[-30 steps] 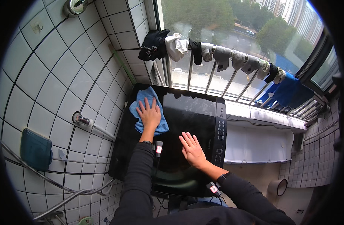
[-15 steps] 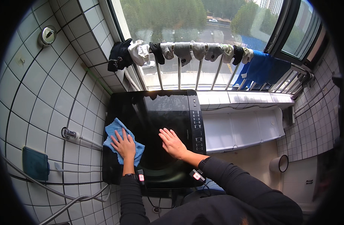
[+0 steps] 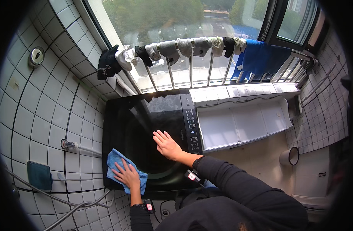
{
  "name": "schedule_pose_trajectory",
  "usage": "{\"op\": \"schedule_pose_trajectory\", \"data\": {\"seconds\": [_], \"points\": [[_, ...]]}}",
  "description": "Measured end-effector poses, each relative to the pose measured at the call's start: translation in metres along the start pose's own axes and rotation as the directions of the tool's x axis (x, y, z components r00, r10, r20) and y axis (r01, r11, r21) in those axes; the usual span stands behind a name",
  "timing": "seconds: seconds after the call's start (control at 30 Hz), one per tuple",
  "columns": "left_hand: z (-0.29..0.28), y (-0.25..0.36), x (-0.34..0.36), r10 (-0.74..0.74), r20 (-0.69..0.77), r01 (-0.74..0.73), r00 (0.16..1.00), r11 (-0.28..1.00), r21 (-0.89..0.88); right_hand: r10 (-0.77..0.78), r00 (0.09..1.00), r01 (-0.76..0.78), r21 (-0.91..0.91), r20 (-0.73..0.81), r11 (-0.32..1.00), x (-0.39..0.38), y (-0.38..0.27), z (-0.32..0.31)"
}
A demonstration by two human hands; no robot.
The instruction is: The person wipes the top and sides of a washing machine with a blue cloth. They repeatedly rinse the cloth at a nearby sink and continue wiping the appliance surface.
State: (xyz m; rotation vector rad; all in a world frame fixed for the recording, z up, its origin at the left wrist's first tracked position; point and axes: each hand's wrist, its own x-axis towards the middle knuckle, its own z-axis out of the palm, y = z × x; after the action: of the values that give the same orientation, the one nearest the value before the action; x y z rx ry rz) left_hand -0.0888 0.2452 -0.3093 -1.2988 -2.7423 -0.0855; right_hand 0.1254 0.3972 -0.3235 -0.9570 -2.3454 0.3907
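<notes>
My left hand (image 3: pixel 127 175) lies flat on a blue cloth (image 3: pixel 115 158), fingers spread. It presses the cloth on the near left corner of a washing machine's glossy black lid (image 3: pixel 124 127). The crumpled cloth reaches the lid's left edge. My right hand (image 3: pixel 168 146) rests palm down on the lid, right of the middle, fingers stretched out and nothing held. Just right of it runs the machine's control panel (image 3: pixel 191 125), with buttons and a small lit display.
A tiled wall (image 3: pixel 37 115) with a tap (image 3: pixel 69 144) and hoses stands close on the left. Behind the machine, socks (image 3: pixel 169 50) and a blue cloth item (image 3: pixel 261 57) hang on a metal railing before the window. A white tub (image 3: pixel 238 129) and a bin (image 3: pixel 289 156) are to the right.
My left hand and the blue cloth have slid toward the machine's near edge. My right hand stays in about the same place on the lid. A display on the panel now shows lit.
</notes>
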Motion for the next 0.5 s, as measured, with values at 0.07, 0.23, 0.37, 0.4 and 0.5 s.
{"op": "schedule_pose_trajectory", "data": {"seconds": [0.07,0.23,0.37,0.4,0.5], "points": [[-0.008,-0.006,-0.037,0.144,0.114,-0.144,0.983,0.990,-0.006,-0.003,1.000,0.003,-0.017,0.004,1.000,0.000,0.000,0.000],[-0.017,-0.067,0.016,-0.320,0.008,0.320,0.947,0.947,-0.003,-0.011,1.000,0.011,-0.051,-0.001,0.999,0.000,-0.001,0.000],[0.000,-0.056,0.025,-0.467,0.012,0.465,0.884,0.882,0.073,0.006,1.000,-0.006,-0.052,0.015,0.999,0.000,-0.002,0.002],[0.002,-0.039,0.010,-0.423,-0.003,0.422,0.906,0.901,0.100,0.013,1.000,-0.013,-0.041,0.009,0.999,0.000,-0.003,0.003],[0.001,0.030,-0.056,-0.140,-0.047,0.143,0.989,0.988,0.057,0.013,1.000,-0.012,-0.055,0.022,0.998,0.000,-0.002,0.005]]}}
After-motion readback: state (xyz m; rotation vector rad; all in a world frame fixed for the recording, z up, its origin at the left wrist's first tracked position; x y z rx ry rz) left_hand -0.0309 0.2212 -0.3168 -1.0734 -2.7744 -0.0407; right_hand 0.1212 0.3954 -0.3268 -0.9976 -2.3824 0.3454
